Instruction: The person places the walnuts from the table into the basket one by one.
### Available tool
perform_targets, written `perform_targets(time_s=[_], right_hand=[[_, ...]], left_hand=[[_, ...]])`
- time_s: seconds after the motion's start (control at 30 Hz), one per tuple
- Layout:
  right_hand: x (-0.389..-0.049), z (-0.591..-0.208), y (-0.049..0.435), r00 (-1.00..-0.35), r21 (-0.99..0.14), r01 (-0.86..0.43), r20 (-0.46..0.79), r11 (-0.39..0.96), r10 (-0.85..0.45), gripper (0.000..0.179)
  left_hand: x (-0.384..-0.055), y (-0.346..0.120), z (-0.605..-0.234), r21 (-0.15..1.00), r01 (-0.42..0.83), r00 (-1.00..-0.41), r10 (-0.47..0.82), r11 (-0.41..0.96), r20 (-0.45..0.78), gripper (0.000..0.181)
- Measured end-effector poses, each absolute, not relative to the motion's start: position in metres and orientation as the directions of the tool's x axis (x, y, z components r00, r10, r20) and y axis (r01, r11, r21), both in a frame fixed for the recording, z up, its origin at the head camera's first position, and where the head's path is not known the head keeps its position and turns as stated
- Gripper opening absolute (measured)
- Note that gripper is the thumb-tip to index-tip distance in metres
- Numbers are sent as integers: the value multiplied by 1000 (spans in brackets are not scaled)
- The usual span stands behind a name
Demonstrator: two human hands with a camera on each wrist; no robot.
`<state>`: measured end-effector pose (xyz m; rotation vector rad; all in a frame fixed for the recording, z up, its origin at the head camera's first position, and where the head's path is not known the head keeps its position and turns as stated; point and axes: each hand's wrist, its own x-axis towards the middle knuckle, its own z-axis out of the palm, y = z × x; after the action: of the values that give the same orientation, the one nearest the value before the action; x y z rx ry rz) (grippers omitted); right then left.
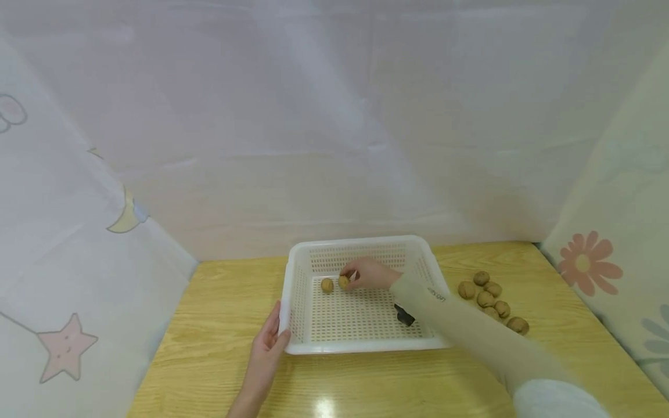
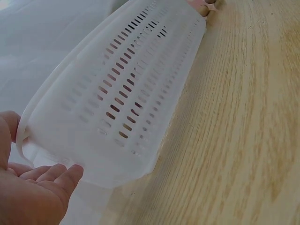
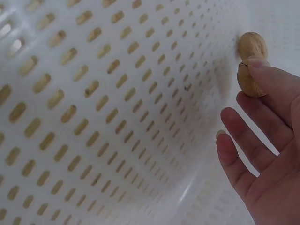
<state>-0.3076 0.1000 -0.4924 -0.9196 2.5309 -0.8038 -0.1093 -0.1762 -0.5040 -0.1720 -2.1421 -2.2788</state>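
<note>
A white slotted plastic basket stands on the wooden table. My right hand reaches inside it and pinches a walnut between thumb and fingers, low over the basket floor. Just beyond it lies a second walnut, seen close behind the held one in the right wrist view. My left hand holds the basket's left side. In the left wrist view, the thumb lies at the rim while the other fingers are against the outer wall.
Several walnuts lie loose on the table to the right of the basket. A dark wrist device hangs below the right sleeve. Pale cloth walls rise behind and at both sides.
</note>
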Motion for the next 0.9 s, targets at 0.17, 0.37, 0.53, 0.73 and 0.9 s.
perform_targets(time_s=[0.17, 0.37, 0.53, 0.73, 0.9], right_hand=[[-308, -500, 94, -719, -563, -528, -101, 635, -688, 31], [-304, -492, 93, -732, -551, -519, -108, 654, -673, 29], [-301, -481, 102, -739, -562, -501, -118, 659, -663, 36], [-303, -466, 117, -731, -539, -532, -96, 653, -676, 35], [-300, -445, 130, -731, -544, -544, -67, 639, -679, 33]], left_hand=[[-108, -175, -505, 995, 81, -993, 75, -65, 86, 65], [-109, -177, -504, 994, 80, -992, 86, -77, 87, 66], [-110, -176, -505, 994, 80, -994, 73, -76, 85, 66], [-110, -177, -506, 994, 77, -995, 65, -71, 82, 67], [-111, -177, -506, 994, 88, -994, 62, -63, 92, 67]])
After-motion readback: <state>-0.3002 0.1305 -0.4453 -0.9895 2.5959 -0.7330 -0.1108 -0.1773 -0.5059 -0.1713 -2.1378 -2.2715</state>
